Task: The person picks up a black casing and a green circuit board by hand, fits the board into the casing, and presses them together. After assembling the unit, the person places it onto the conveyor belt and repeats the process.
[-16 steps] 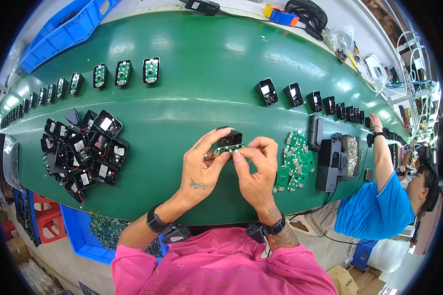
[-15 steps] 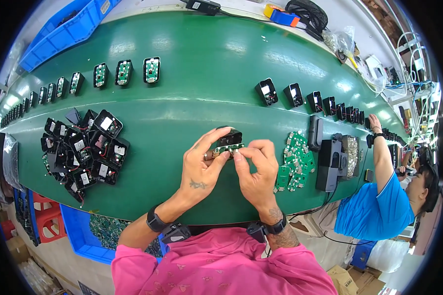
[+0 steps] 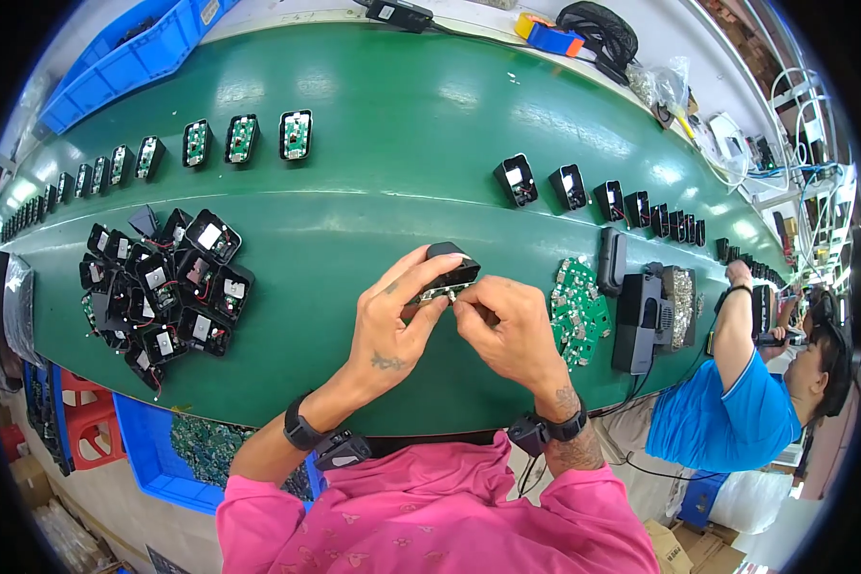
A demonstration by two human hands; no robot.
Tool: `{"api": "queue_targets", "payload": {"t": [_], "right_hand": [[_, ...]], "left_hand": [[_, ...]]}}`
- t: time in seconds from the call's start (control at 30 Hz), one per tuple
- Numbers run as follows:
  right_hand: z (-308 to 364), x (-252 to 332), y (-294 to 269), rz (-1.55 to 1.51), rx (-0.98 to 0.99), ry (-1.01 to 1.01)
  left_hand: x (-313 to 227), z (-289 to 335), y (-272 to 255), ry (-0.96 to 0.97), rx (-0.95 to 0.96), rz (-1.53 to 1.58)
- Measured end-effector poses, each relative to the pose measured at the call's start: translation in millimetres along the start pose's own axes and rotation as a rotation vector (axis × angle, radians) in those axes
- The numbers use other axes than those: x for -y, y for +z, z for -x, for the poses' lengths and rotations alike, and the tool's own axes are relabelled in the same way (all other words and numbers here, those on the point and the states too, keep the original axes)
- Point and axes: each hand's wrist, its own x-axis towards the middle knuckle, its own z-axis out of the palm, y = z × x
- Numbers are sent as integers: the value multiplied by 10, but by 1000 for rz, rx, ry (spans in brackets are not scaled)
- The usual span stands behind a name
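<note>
My left hand (image 3: 385,325) holds a small black plastic housing (image 3: 452,273), its fingers over the far side and its thumb at the near edge. A green circuit board (image 3: 438,291) sits at the housing's opening, tilted, partly covered by my fingers. My right hand (image 3: 512,325) is closed in a pinch at the board's near right edge. Whatever is between its fingertips is too small and hidden to make out. Right of that hand lies a pile of green circuit boards (image 3: 579,311). To the left is a heap of black housings (image 3: 163,297) with wires and white parts inside.
Housings with boards (image 3: 295,136) form a row at the far left; housings without visible boards (image 3: 518,180) line the right. Grey-black devices (image 3: 638,325) and a box of small metal parts (image 3: 679,306) stand right. A person in blue (image 3: 727,411) reaches toward the right row. Blue bins (image 3: 129,67) sit far left.
My right hand has turned, its knuckles rolling over and its wrist shifting right. The housing is tilted differently, showing more of its black outside. The other person's arm has drawn back slightly.
</note>
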Motion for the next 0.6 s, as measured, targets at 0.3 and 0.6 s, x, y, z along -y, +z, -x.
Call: {"api": "queue_targets", "payload": {"t": [0.3,0.6], "right_hand": [[-24,22,58,138,-17,-80],[-10,-24,209,89,-39,-46]], "left_hand": [[-6,16,1,111,30,-317],[98,22,17,87,-66,-358]]}}
